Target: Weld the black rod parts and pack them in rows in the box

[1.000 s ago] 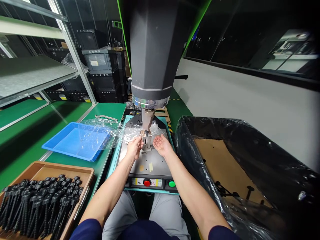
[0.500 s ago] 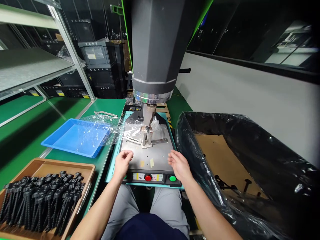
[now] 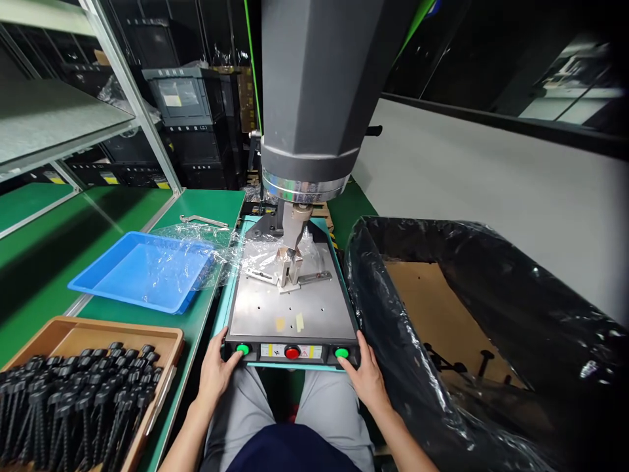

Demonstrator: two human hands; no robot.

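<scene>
A grey press machine head [image 3: 314, 85] hangs over a metal base plate [image 3: 289, 308], with a small metal fixture [image 3: 289, 267] under its tip. On the front panel are two green buttons and a red button [image 3: 292, 353]. My left hand [image 3: 216, 370] grips the panel's left corner, thumb at the left green button [image 3: 242, 349]. My right hand [image 3: 366, 377] rests at the right corner, thumb touching the right green button [image 3: 341, 353]. Neither hand holds a loose part.
A blue tray [image 3: 142, 272] under clear plastic film lies on the green bench to the left. A brown tray [image 3: 78, 387] of several black screw-like parts sits at front left. A box lined with a black bag [image 3: 466, 328] stands at right, with a few black parts inside.
Both hands drew back from the fixture under the press tip to the front panel. They now rest on the two green buttons.
</scene>
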